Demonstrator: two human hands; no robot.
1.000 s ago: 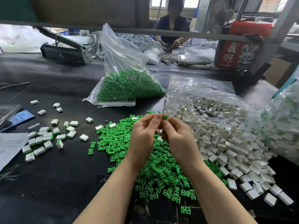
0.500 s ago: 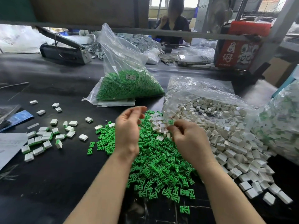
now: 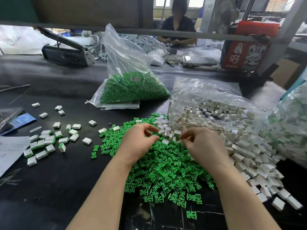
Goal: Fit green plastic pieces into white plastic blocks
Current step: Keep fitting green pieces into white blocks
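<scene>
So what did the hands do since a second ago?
A second ago both hands pinched one green-and-white piece together, raised above the pile. They then parted and came down. Now the left hand hovers, fingers curled, over the green pieces, and the right hand reaches among the white blocks; whether it holds one is unclear. The bag of green pieces and the finished blocks stayed put.

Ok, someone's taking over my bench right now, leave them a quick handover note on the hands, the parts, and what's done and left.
Left hand: over the loose green pieces, fingers curled, apparently holding nothing.
Right hand: fingertips reaching into the white blocks; grip unclear.
Done: a small batch of fitted blocks lies at the left of the table.
Left: both big piles, plus the bag of green pieces.
</scene>
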